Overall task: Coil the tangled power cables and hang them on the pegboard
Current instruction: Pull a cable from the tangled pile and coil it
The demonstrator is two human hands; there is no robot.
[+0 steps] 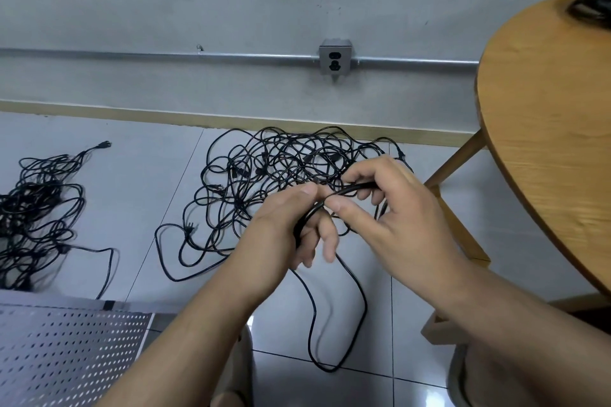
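Note:
A black power cable (pixel 334 317) hangs in a long loop from both my hands above the tiled floor. My left hand (pixel 291 225) grips the gathered strands of it, thumb on top. Just to the right, my right hand (pixel 383 198) pinches the same cable between thumb and fingers, almost touching the left. Behind the hands, a big tangle of black cables (pixel 264 175) lies on the floor near the wall. A second tangle (pixel 36 215) sits at the far left. The perforated metal pegboard (pixel 66 350) lies at the lower left.
A round wooden table (pixel 545 129) fills the right side, its legs (pixel 459 228) standing just right of my hands. A dark bundle (pixel 591 3) rests on the tabletop. A wall socket (pixel 334 59) on a metal conduit is mounted above the skirting.

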